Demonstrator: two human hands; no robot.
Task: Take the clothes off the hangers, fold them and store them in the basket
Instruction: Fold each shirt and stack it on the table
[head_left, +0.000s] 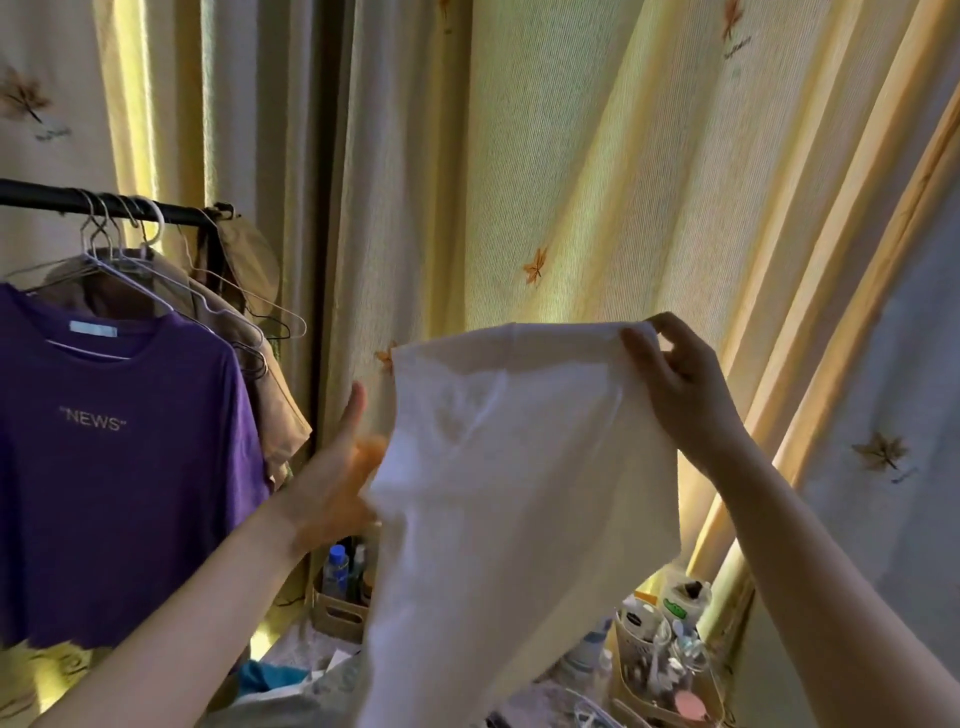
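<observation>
White garment (519, 467) hangs in mid-air between both hands, thin, creased, light showing through. Left of the left hand (337, 483): purple "NEWS" shirt (119, 457) on a hanger. Left hand open, blurred, at the cloth's edge. Below it, beige box (337, 616) holding bottles. Right hand (680, 379) pinches the top corner; below it, cup (641, 639) of small items.

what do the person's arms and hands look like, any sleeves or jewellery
Both forearms are bare as far as the view reaches, with no sleeve in sight. The left hand and the right hand show no glove, ring, watch or bracelet. The left hand is motion-blurred, so fine detail there is unclear.
</observation>
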